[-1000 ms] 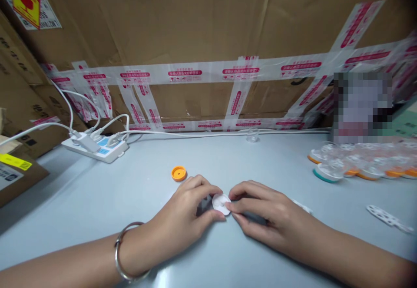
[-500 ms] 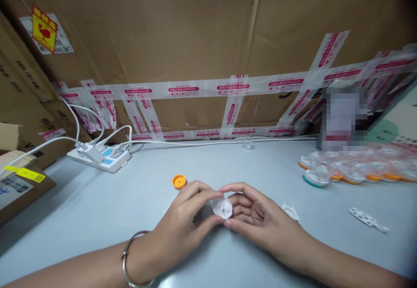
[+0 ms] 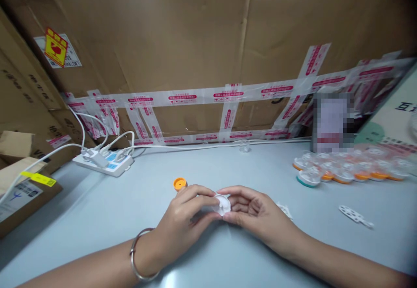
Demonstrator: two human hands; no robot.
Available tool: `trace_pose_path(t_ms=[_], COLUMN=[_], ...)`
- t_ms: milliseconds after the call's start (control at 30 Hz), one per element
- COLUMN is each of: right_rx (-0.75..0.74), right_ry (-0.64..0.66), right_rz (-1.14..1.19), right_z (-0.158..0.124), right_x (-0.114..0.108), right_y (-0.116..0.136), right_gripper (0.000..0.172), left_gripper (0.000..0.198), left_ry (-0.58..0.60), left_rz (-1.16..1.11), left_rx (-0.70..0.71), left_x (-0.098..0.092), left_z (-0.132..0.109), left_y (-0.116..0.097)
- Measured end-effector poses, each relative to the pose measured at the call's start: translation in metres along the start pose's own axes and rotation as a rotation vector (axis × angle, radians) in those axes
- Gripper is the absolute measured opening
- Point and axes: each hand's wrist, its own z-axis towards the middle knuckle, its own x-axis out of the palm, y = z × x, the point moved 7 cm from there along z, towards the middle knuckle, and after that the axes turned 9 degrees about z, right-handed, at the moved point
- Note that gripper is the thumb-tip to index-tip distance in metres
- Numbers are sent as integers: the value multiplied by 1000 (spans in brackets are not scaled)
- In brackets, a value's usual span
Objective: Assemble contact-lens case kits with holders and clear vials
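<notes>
Both hands have lifted slightly off the table [image 3: 97, 210] since a second ago, and the right hand [image 3: 250, 210] has rolled from palm-down to palm-up, fingers curled loosely under the small white round part [image 3: 222, 203]. Left hand [image 3: 182, 223] stays knuckles-up, bracelet on wrist, thumb and forefinger pinched on the part's left edge; right thumb and fingertips grip its right edge, so the part sits between both hands at centre, just above the table. Orange cap [image 3: 180, 183] lies just beyond the left knuckles, white perforated strip [image 3: 355, 215] well to the right.
</notes>
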Motion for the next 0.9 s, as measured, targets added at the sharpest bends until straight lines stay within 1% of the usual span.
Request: trace_pose_path(t_ms=[67,133,233,267,300,367,400,433,467,533,600,667,700,733,800,900], right_rx=[8,21,48,57,65,73,76,79,82,79,77,87,93,99,100,105], right_ry=[-5,-10,-50,-64,-71,-67,-67,-70,-77,-89,-83,-70,-64,-61,-59,-67], right_rz=[-12,-30,-59,-73,-86,-109,-114,-115,-112,-100,-79,-55,-48,-41,-32,-32], right_z=[0,1,3,3,3,4,4,4,4,5,5,4,3,3,2,1], right_x=[-2,-4,-10,-11,-13,-13,-13,-13,-13,-14,-14,-14,-14,-14,-14,-15], right_y=[-2,-3,-4,-4,-4,-3,-3,-3,-3,-3,-3,-3,-3,-3,-3,-3], right_gripper=[39,42,44,44,44,43,43,43,43,42,41,41,41,42,43,47], left_gripper=[16,21,24,21,21,37,39,38,31,22,21,24,25,25,27,31], left_ry=[21,66,157,204,270,418,482,528,553,550,503,438,410,389,378,410], left_rz=[-27,-35,44,105,183,308,341,355,349,242,-2,-272,-372,-436,-494,-521], left_rx=[-22,-39,-86,-124,-177,-246,-272,-288,-299,-356,-464,-567,-598,-615,-620,-607], left_x=[1,-2,-18,-25,-30,-35,-36,-35,-33,-26,-17,-9,-6,-3,2,10], left_z=[1,4,13,16,18,20,20,19,18,18,17,17,17,18,18,17], left_y=[1,2,11,18,26,43,50,56,61,67,69,65,62,57,48,38])
